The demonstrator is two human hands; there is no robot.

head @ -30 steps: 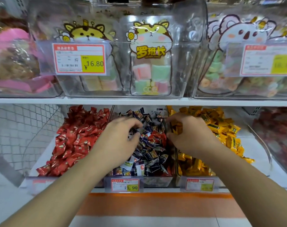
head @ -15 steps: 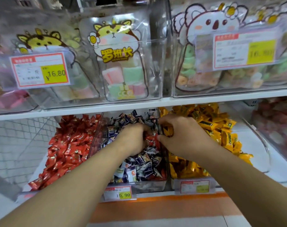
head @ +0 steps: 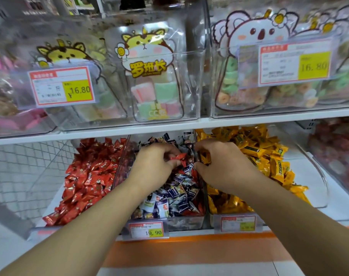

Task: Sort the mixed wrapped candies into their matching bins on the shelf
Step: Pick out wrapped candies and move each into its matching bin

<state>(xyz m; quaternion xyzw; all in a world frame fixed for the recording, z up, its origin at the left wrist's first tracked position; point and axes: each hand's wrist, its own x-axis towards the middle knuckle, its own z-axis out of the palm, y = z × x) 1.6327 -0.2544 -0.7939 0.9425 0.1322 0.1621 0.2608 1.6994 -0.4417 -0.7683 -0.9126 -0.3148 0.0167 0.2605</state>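
Both hands reach into the middle bin [head: 186, 223] on the lower shelf, a clear bin of dark blue wrapped candies [head: 177, 193] mixed with a few red ones. Left hand [head: 154, 166]: grip narrow, fingers curled around a red wrapped candy [head: 178, 156] held just above the blue pile. Right hand [head: 222, 164]: fingers bent inward at the bin's right wall; its grip appears to enclose some yellow wrappers, though the knuckles hide most of it and the contents cannot be told for certain. Left of the middle bin lies the bin of red candies [head: 89, 176]; right of it, the bin of yellow candies [head: 269, 162]. A price tag [head: 146, 231] reading 19.90 is fixed to the middle bin's front. Above it, the upper shelf [head: 249, 119] carries clear boxes of cartoon-printed pastel sweets bags [head: 149, 76].
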